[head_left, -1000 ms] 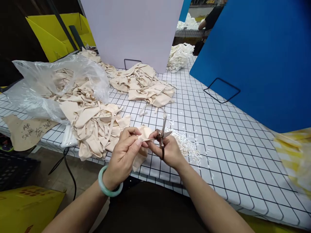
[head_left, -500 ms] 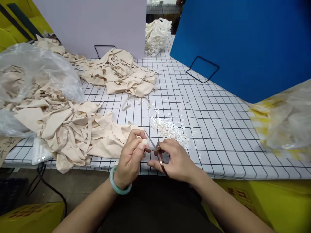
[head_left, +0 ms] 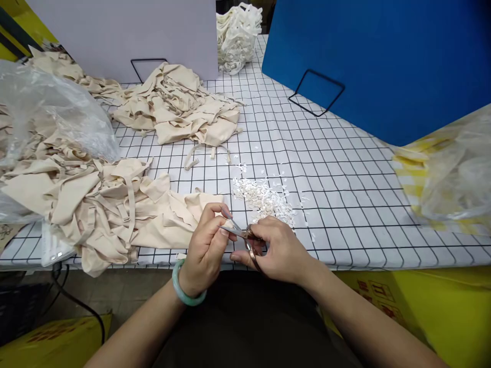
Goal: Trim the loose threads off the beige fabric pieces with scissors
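My right hand (head_left: 282, 250) is closed around the handles of a pair of scissors (head_left: 242, 233), whose blades point left. Between the thumb and fingers of my left hand (head_left: 207, 245) a small beige fabric end is pinched, mostly hidden by the fingers. The blades lie across it at my fingertips, a little apart from each other. A green bangle (head_left: 186, 291) circles my left wrist. Beige fabric pieces with straps (head_left: 103, 204) spread out to the left of that hand. Just beyond both hands lies a heap of tiny white and cream clippings (head_left: 264, 197).
Farther back sits a second beige fabric pile (head_left: 180, 105), before a pale lilac board (head_left: 126, 30). A blue board (head_left: 368, 66) leans at back right. Clear plastic bags (head_left: 69, 110) lie left and right. White straps (head_left: 240, 36) are bundled behind. A power strip (head_left: 56, 245) rests at the table edge.
The scissor blades have come closer together across the fabric end at my left fingertips. My view has tilted slightly, so the table appears higher and farther left. Both hands stay nearly in place.
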Tool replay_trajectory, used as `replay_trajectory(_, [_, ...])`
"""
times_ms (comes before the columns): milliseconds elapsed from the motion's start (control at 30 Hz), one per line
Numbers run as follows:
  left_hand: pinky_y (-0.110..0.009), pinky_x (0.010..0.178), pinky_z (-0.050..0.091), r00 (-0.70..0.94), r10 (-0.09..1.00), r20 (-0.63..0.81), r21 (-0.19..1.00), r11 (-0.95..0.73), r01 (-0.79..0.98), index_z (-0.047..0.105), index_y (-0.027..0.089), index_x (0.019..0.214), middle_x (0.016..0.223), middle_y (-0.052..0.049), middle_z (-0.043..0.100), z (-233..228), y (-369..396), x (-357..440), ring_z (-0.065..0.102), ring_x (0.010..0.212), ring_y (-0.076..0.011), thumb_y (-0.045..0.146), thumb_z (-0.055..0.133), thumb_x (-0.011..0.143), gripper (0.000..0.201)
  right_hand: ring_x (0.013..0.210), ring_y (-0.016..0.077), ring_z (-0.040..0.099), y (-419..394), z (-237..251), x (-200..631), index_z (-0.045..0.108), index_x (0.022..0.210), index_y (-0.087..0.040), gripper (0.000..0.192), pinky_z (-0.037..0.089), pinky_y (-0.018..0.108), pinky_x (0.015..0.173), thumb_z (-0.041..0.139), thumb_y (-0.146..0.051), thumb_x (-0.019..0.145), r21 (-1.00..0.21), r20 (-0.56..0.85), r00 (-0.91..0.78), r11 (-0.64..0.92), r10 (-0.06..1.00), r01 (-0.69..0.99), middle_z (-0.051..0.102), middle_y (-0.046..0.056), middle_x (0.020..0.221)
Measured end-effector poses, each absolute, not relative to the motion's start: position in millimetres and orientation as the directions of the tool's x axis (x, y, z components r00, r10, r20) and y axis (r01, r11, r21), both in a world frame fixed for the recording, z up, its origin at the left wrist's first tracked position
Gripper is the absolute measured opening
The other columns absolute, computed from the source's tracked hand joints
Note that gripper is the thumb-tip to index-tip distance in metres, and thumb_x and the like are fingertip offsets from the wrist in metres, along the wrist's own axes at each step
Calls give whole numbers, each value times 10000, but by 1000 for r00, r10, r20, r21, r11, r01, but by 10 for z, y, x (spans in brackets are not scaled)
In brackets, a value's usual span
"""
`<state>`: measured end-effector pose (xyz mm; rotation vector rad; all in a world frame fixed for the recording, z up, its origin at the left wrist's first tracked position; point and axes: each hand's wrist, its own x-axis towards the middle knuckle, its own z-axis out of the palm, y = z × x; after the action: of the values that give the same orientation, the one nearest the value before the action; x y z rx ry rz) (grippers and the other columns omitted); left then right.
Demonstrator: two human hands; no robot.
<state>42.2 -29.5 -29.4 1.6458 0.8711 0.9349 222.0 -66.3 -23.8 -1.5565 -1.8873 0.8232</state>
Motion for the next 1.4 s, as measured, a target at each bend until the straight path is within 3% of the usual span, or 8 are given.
replay_trajectory(500, [-341, 932, 435, 482, 841, 244, 946, -316, 72, 588, 189, 793, 1018, -84, 504, -296, -305, 504, 482, 1091, -221, 257, 388, 1040, 325, 471, 99, 377, -720, -287, 2239, 381, 513, -214, 608, 327, 249, 524, 638, -671, 821, -785, 31, -104, 89, 994, 613, 424, -36, 465])
replay_trajectory(867, [-322, 863, 469, 666, 721, 190, 941, -328, 86, 568, 181, 802, 971, -84, 494, -337, -254, 837, 508, 990, -209, 269, 375, 1042, 320, 463, 118, 411, -1050, -537, 2443, 382, 500, -215, 623, 327, 272, 516, 585, -672, 871, -702, 52, 155, -74, 986, 708, 470, -9, 461])
replay_trajectory(1033, [-328, 894, 461, 685, 717, 132, 958, -270, 98, 559, 180, 775, 1002, -86, 495, -364, -240, 925, 510, 1015, -213, 277, 372, 1040, 339, 479, 115, 407, -1126, -558, 2577, 476, 542, -208, 573, 331, 258, 477, 674, -689, 781, -793, -143, 265, -270, 954, 546, 469, -22, 499])
replay_trajectory(1133, [-344, 905, 468, 668, 735, 116, 957, -263, 122, 563, 186, 772, 1016, -93, 516, -169, -241, 751, 524, 1038, -226, 275, 372, 1037, 339, 566, 150, 512, -1126, -447, 2710, 637, 829, -213, 444, 445, 279, 532, 722, -643, 758, -842, -207, 258, -306, 944, 445, 619, 11, 688])
replay_trajectory(1200, [-357, 911, 474, 662, 737, 137, 938, -310, 152, 578, 195, 776, 1025, -103, 548, 37, -256, 513, 528, 1089, -245, 253, 372, 1033, 335, 776, 210, 626, -1084, -369, 2728, 616, 1025, -237, 462, 534, 339, 685, 747, -592, 759, -873, -157, 237, -247, 959, 421, 693, 64, 950])
replay_trajectory(1300, [-378, 942, 467, 616, 750, 242, 842, -477, 250, 608, 205, 837, 1131, -113, 568, 242, -307, 99, 512, 1168, -267, 198, 443, 998, 231, 1141, 270, 611, -919, -330, 2523, 549, 1060, -273, 480, 527, 418, 929, 817, -481, 719, -923, -119, 145, -164, 982, 349, 623, 83, 1300])
replay_trajectory(1400, [-341, 826, 485, 434, 845, 311, 719, -508, 474, 551, 191, 827, 1161, -114, 546, 138, -341, -188, 561, 1045, -239, 173, 548, 941, 115, 1185, 264, 590, -645, -421, 2101, 540, 1095, -271, 487, 510, 427, 972, 813, -349, 699, -940, -104, -23, -91, 994, 329, 574, 76, 1381])
